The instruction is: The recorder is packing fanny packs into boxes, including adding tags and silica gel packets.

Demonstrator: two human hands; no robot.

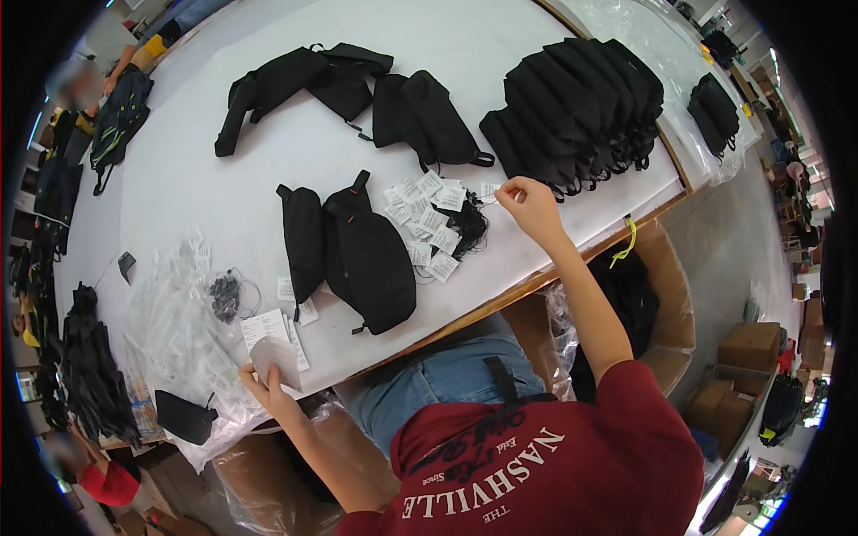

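My left hand point(265, 386) is closed on a greyish card point(275, 359) at the table's near edge, beside white printed sheets point(298, 344). With thumb and fingertips together, my right hand point(529, 204) pinches the dark string of a small white tag point(489, 191). Just left of it lies a heap of white tags point(427, 213) with a tangle of black strings point(471, 229). Two black zippered pouches point(374, 263) lie between my hands, partly covering some white tags point(307, 312).
More black pouches point(429, 121) lie farther back. An overlapping stack of them point(581, 107) fills the far right. Clear plastic bags point(174, 317) and a small black pouch point(183, 417) are at left. An open cardboard box point(670, 295) stands below the right edge. Other people work at left.
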